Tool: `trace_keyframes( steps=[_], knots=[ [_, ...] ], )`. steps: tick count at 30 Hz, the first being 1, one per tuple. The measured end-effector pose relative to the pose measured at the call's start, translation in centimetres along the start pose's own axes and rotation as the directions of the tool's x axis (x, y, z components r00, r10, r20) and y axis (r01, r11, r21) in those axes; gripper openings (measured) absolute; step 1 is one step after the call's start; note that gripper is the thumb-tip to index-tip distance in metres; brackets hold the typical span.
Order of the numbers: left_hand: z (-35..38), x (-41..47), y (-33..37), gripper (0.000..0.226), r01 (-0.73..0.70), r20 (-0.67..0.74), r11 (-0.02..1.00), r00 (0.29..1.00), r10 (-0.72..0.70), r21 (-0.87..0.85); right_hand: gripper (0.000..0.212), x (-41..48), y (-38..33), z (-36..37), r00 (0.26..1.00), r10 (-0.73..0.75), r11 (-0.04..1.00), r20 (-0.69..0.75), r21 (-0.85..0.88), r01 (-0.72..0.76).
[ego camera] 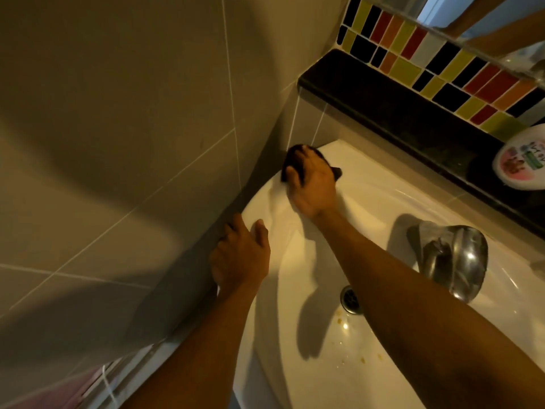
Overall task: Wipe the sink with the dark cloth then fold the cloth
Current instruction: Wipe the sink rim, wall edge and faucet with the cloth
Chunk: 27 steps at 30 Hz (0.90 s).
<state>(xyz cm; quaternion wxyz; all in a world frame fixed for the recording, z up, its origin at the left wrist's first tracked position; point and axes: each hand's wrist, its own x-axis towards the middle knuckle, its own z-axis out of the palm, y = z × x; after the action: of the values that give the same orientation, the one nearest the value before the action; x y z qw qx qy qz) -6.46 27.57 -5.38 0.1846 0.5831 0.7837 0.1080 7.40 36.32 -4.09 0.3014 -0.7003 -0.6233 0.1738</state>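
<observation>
White sink (368, 199) sits in a corner by the tiled wall (118, 113). The right hand (312, 187) presses flat on the dark cloth (290, 156) at the sink's far corner rim. The left hand (240, 255) lies open on the sink's edge, holding nothing. A shiny tap (454, 258) stands near the drain (351, 299).

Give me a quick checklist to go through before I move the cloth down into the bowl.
1. Right hand pressing the dark cloth on the sink rim: ok.
2. Left hand braced on the rim by the wall: ok.
3. Path clear of the tap: ok.
4. Yellow spots near the drain wiped: not ok.
5. Far corner clean under the cloth: cannot tell.
</observation>
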Motion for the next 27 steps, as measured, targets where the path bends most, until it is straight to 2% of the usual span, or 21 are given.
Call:
trace_keyframes(
  steps=[1,3,5,6,8,10,11,13,14,15,17,18,19,21,24,25,26,27],
  knots=[
    [0.1,0.0,-0.1,0.057,0.009,0.002,1.000,1.000,-0.009,-0.011,0.041,-0.8,-0.6,0.5,0.990,-0.109,0.994,0.093,-0.002,0.109],
    [0.3,0.1,-0.3,0.057,0.021,0.014,0.999,1.000,-0.021,-0.045,0.044,-2.2,-0.2,0.6,0.921,-0.255,0.963,0.294,-0.013,0.270],
    [0.4,0.0,-0.5,0.056,0.018,0.036,0.996,0.999,-0.015,-0.092,0.050,-1.9,1.5,-0.8,0.866,-0.287,0.924,0.409,-0.119,0.362],
    [0.3,-0.1,-0.6,0.056,0.019,0.051,0.993,0.999,-0.014,-0.118,0.051,-1.4,2.1,-1.3,0.871,-0.251,0.923,0.422,-0.168,0.347],
    [-0.1,-0.1,-0.8,0.056,0.041,0.076,0.980,0.997,-0.026,-0.197,0.050,-0.4,2.2,-1.5,0.922,-0.134,0.952,0.364,-0.212,0.222],
    [-0.8,-0.3,-1.5,0.056,0.062,0.094,0.949,0.995,-0.035,-0.309,0.046,-0.6,0.7,-0.3,0.961,-0.033,0.984,0.275,-0.160,0.080],
    [-1.5,-0.6,-1.8,0.056,0.081,0.105,0.913,0.994,-0.043,-0.400,0.043,-1.2,-0.3,0.5,0.968,-0.032,0.990,0.247,-0.123,0.064],
    [-1.7,-0.4,-2.6,0.054,0.147,0.145,0.771,0.987,-0.072,-0.619,0.036,-2.8,-2.2,1.8,0.943,-0.162,0.981,0.290,-0.061,0.187],
    [-1.8,-0.2,-3.1,0.055,0.229,0.202,0.638,0.973,-0.116,-0.735,0.034,-4.3,-3.1,2.4,0.907,-0.243,0.962,0.343,-0.035,0.271],
    [-1.8,-0.1,-4.0,0.060,0.318,0.280,0.447,0.948,-0.150,-0.836,0.033,-6.0,-4.3,3.0,0.868,-0.314,0.939,0.385,-0.013,0.345],
    [-1.8,-1.0,-5.6,0.065,0.437,0.436,-0.033,0.883,-0.173,-0.899,0.031,-9.9,-6.2,4.1,0.814,-0.420,0.896,0.402,0.037,0.443],
    [-1.7,-2.4,-6.5,0.064,0.439,0.471,-0.187,0.861,-0.194,-0.879,0.031,-12.0,-6.9,4.4,0.795,-0.439,0.888,0.419,0.066,0.455],
    [-1.7,-4.1,-7.3,0.064,0.440,0.490,-0.242,0.843,-0.221,-0.865,0.033,-13.8,-7.3,4.5,0.790,-0.423,0.898,0.443,0.088,0.432],
    [-1.7,-7.7,-8.6,0.070,0.478,0.553,-0.288,0.775,-0.307,-0.830,0.035,-15.6,-6.6,4.1,0.764,-0.400,0.910,0.506,0.118,0.398],
    [-2.4,-11.0,-9.6,0.079,0.590,0.667,-0.314,0.681,-0.300,-0.744,0.042,-13.3,-4.9,2.7,0.658,-0.452,0.861,0.602,0.101,0.499],
    [-2.4,-11.3,-10.0,0.078,0.608,0.688,-0.326,0.673,-0.271,-0.724,0.043,-11.8,-4.7,2.4,0.668,-0.421,0.868,0.613,0.059,0.492],
    [-2.7,-11.6,-10.0,0.078,0.638,0.699,-0.287,0.671,-0.247,-0.715,0.042,-10.3,-4.8,2.3,0.710,-0.376,0.890,0.596,0.018,0.456],
    [-2.6,-11.8,-10.3,0.078,0.672,0.700,-0.199,0.675,-0.233,-0.713,0.041,-8.9,-5.1,2.5,0.762,-0.332,0.906,0.556,-0.039,0.422]
  ],
)
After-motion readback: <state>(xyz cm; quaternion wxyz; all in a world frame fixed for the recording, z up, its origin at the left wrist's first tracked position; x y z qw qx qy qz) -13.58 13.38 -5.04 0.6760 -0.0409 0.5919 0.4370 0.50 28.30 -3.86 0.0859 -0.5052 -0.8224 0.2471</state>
